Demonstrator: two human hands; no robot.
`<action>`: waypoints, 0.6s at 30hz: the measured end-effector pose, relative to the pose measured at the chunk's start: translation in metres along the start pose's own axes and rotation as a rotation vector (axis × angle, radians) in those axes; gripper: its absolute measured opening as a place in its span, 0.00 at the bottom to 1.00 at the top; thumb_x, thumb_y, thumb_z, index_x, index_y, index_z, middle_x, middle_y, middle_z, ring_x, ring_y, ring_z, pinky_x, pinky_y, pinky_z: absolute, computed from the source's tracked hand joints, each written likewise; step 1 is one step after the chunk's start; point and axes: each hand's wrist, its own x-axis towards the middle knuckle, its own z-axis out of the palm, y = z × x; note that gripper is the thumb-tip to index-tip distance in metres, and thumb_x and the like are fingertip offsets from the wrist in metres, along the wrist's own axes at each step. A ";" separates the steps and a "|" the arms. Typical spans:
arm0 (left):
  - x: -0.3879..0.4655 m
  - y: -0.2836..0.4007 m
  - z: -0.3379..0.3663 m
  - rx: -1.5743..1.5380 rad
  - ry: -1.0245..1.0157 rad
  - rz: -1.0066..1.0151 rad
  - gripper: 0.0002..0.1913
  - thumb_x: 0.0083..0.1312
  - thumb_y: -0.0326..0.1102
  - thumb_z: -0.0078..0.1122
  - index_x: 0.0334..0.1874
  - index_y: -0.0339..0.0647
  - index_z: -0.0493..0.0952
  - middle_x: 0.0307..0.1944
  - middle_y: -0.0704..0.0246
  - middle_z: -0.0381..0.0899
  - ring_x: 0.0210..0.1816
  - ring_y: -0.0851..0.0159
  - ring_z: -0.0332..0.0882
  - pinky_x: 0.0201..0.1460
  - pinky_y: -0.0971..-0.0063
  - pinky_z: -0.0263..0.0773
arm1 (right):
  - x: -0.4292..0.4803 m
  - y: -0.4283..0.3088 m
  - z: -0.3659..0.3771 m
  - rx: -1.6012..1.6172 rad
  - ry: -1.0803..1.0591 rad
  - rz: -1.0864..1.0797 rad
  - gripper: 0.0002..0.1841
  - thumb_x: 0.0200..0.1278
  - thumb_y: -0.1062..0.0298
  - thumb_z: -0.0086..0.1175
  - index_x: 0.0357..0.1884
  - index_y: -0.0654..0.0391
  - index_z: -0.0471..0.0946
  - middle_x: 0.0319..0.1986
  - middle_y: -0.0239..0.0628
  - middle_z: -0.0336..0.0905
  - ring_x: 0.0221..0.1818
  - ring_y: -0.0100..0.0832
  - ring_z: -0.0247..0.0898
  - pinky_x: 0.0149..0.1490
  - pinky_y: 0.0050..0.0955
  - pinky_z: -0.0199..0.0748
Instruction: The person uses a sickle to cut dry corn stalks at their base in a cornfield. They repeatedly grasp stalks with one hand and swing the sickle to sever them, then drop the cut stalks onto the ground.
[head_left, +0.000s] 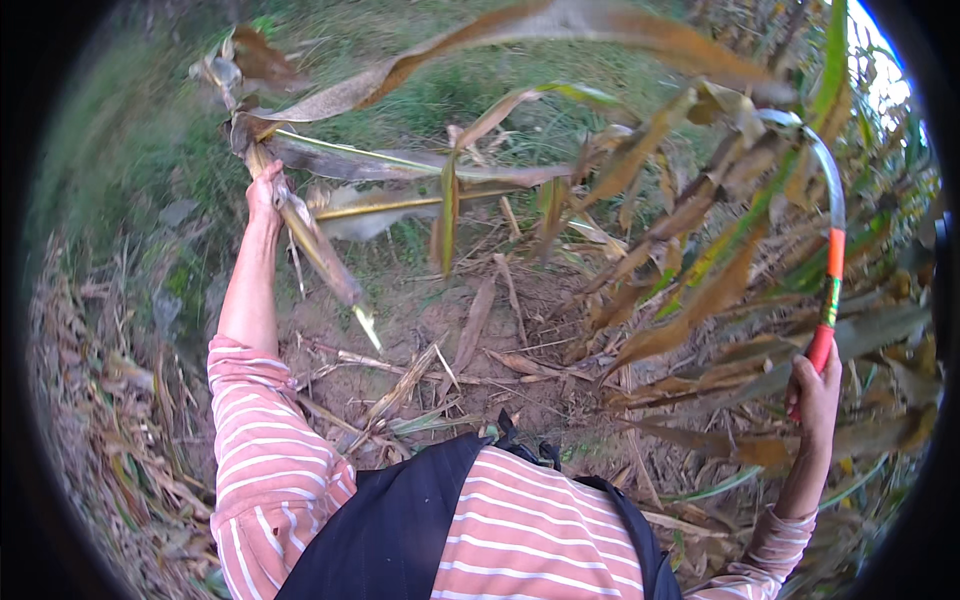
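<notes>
My left hand (265, 196) grips a cut corn stalk (319, 251) out to the left. The stalk slants, its pale cut end low and towards the middle. Long dry leaves (405, 71) trail from it to the right. On the right, my right hand (816, 386) is closed around the red handle of a sickle (835, 255). Its curved metal blade (829, 169) arches up and to the left, the tip partly among brown corn leaves (690, 300). Whether the blade touches those leaves, I cannot tell.
Standing corn plants (885, 300) crowd the right side. Green grass (450, 90) grows ahead. Broken stalks and dry leaves (405, 386) litter the bare soil (540, 300) before me. A thick band of dry corn litter (112, 420) lies at left.
</notes>
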 end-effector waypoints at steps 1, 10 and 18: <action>-0.015 0.011 -0.035 0.095 -0.008 0.020 0.09 0.53 0.36 0.66 0.29 0.41 0.75 0.18 0.72 0.72 0.16 0.70 0.69 0.20 0.77 0.64 | 0.007 0.003 0.005 0.011 -0.004 -0.043 0.20 0.58 0.73 0.48 0.54 0.58 0.60 0.14 0.25 0.60 0.08 0.18 0.54 0.12 0.17 0.55; -0.149 0.033 -0.268 0.431 0.552 0.473 0.15 0.53 0.41 0.68 0.17 0.41 0.73 0.15 0.78 0.65 0.17 0.75 0.57 0.20 0.76 0.55 | 0.016 0.027 0.045 0.143 -0.002 -0.053 0.12 0.58 0.72 0.50 0.41 0.58 0.61 0.14 0.26 0.61 0.09 0.18 0.56 0.13 0.18 0.58; -0.244 -0.107 -0.465 0.704 0.716 -0.518 0.36 0.54 0.56 0.63 0.53 0.29 0.68 0.43 0.59 0.76 0.38 0.57 0.75 0.42 0.60 0.72 | 0.010 0.017 0.036 0.043 0.019 -0.097 0.11 0.56 0.72 0.52 0.39 0.58 0.65 0.17 0.28 0.63 0.11 0.21 0.59 0.15 0.20 0.57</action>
